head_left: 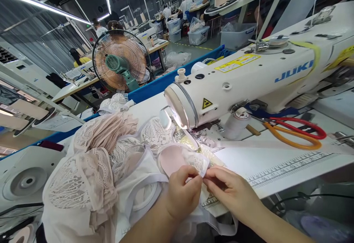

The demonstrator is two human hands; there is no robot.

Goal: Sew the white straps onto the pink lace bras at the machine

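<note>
My left hand (pixel 182 193) and my right hand (pixel 231 189) meet at the table's near edge, both pinching the white elastic edge of a pink lace bra piece (pixel 177 158). The fingers of each hand are closed on the fabric. The piece lies just in front of the needle area (pixel 200 136) of a white JUKI sewing machine (pixel 249 77). A heap of pink and white lace bra pieces (pixel 102 162) spreads to the left of my hands and over the table's front.
Red and orange scissors (pixel 293 130) lie on the white table (pixel 276 158) under the machine arm, beside a printed ruler strip (pixel 290 169). A standing fan (pixel 121 60) is behind the table. Other people work at distant stations among storage bins (pixel 238 34).
</note>
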